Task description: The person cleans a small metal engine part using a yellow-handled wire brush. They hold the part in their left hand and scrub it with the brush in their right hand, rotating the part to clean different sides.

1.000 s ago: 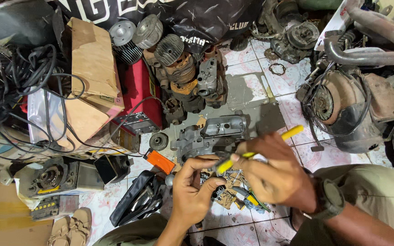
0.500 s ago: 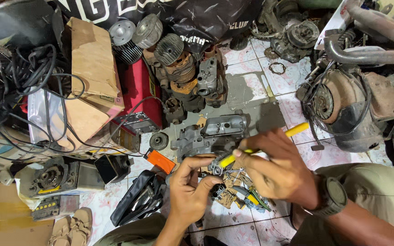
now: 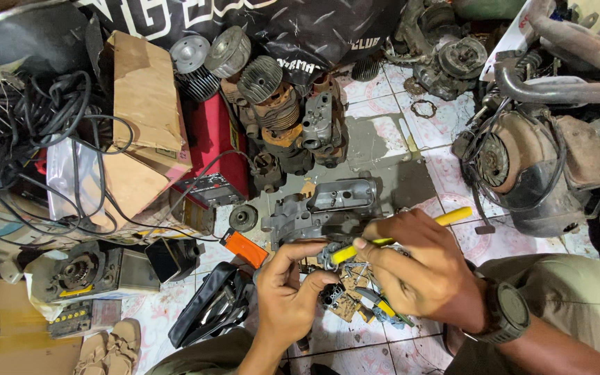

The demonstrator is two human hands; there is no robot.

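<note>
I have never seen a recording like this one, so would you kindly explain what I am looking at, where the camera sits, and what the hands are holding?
There is no machine here: a person sits on a tiled floor, and a camera worn on their head looks down at their two bare hands. The left hand pinches a small grey metal part between thumb and fingers. The right hand, with a dark wristwatch on its wrist, holds a yellow-handled tool, probably a screwdriver, whose tip end meets that part. Just beyond the hands lies a grey engine casing. Further off are finned engine cylinders, a red box, torn cardboard, tangled black cables, and on the right a larger rusty engine. Below the hands lie pliers and small loose bits.
</note>
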